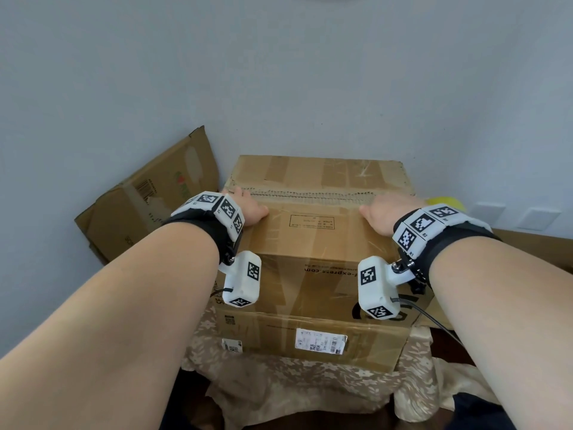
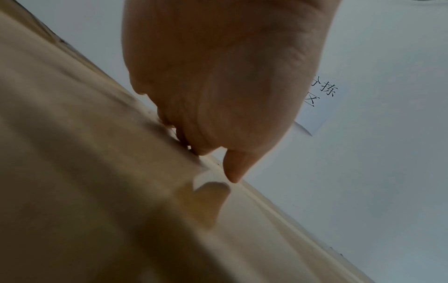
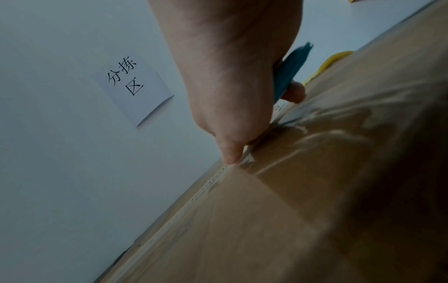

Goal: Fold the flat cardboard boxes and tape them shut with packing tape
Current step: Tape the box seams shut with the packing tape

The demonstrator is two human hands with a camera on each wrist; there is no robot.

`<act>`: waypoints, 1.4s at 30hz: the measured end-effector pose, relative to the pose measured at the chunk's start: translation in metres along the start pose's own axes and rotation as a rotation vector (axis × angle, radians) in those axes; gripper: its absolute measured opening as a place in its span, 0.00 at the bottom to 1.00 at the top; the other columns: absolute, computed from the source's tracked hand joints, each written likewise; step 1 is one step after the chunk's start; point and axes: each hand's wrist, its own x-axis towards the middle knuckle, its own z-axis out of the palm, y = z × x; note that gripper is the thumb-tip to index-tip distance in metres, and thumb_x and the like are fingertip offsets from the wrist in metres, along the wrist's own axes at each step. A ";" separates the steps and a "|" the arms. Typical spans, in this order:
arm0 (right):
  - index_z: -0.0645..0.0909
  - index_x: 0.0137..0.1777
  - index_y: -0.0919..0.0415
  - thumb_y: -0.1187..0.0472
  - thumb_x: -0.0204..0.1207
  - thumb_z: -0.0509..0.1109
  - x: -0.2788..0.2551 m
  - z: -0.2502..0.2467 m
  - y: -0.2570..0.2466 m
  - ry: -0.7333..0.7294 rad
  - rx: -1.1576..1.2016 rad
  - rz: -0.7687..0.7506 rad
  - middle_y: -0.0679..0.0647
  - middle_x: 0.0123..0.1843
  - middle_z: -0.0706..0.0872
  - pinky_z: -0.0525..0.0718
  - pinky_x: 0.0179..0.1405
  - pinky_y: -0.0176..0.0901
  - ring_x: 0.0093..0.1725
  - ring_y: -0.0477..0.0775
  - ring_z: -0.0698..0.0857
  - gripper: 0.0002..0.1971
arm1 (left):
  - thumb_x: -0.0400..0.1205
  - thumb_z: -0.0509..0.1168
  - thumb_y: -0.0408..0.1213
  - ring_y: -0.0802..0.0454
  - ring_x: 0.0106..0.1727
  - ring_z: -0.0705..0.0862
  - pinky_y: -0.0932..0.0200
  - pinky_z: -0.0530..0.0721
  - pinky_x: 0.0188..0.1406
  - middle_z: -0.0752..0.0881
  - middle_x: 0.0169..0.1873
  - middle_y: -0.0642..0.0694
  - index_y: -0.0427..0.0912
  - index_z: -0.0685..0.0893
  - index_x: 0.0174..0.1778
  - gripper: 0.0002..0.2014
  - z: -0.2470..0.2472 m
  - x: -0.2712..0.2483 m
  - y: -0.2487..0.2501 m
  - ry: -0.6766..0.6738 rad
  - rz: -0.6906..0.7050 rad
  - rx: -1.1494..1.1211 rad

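Note:
A brown cardboard box (image 1: 310,274) stands upright on a cloth-covered table. Its far top flap (image 1: 316,172) lies flat, with old tape strips on it. The near top flap (image 1: 313,221) is folded down, its corrugated edge meeting the far flap. My left hand (image 1: 251,206) grips that edge at the left, fingers curled over it and thumb (image 2: 232,172) on top. My right hand (image 1: 384,212) grips the same edge at the right, thumb (image 3: 230,155) pressed on the seam. A teal object (image 3: 290,70) shows beside the right fingers; I cannot tell whether it is held.
A flattened cardboard box (image 1: 148,200) leans against the wall at the left. More flat cardboard (image 1: 539,246) lies at the right. A yellow object (image 1: 445,202) sits behind the box's right corner. The floral cloth (image 1: 294,386) hangs over the table front. A paper sign (image 3: 133,86) hangs on the wall.

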 end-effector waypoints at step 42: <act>0.64 0.79 0.58 0.50 0.87 0.45 0.012 0.019 -0.010 0.104 0.136 -0.105 0.59 0.74 0.71 0.80 0.63 0.61 0.67 0.64 0.78 0.24 | 0.88 0.42 0.53 0.37 0.82 0.57 0.45 0.56 0.80 0.52 0.83 0.37 0.36 0.51 0.83 0.32 -0.008 0.004 0.023 -0.085 0.023 -0.073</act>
